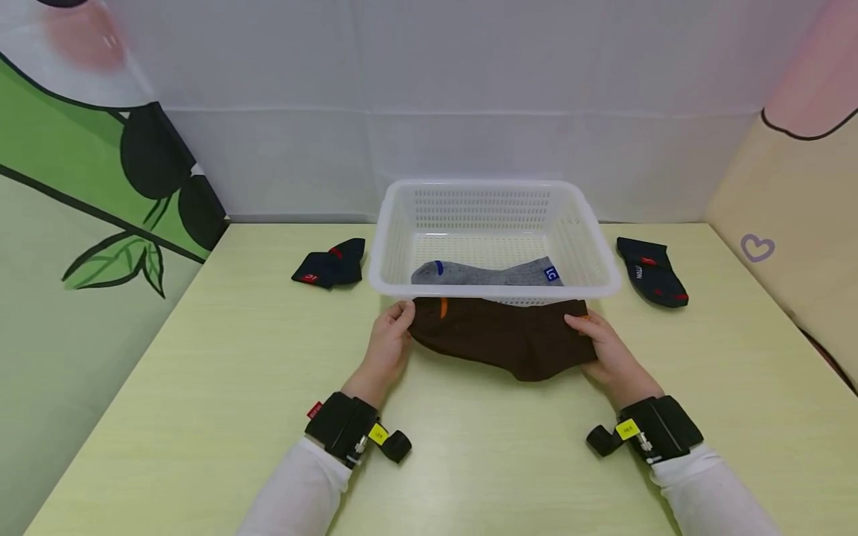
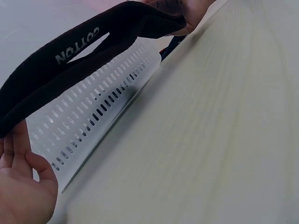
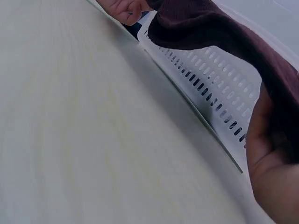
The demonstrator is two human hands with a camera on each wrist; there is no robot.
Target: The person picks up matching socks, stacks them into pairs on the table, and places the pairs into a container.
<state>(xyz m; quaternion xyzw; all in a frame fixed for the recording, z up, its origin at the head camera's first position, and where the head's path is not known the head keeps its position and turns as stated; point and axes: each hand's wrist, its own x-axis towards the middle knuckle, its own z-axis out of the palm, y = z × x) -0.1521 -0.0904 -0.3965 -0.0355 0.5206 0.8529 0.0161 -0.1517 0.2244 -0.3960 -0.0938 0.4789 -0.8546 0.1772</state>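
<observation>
A brown sock (image 1: 499, 335) with an orange stripe near the toe is stretched sideways between both hands, in front of the basket's near wall. Its toe end is pinched by the left hand (image 1: 389, 339); the right hand (image 1: 610, 353) grips the cuff end. The wrist views show the sock raised above the table, with white lettering on its underside (image 2: 77, 46). A grey sock (image 1: 485, 275) with blue marks lies inside the white plastic basket (image 1: 385, 246), along its near side.
Left of the basket lies a dark sock (image 1: 331, 264) with red marks, folded or crumpled. Another dark sock (image 1: 650, 272) with red marks lies to the right. A white wall (image 1: 281, 164) rises behind the pale table (image 1: 221, 402).
</observation>
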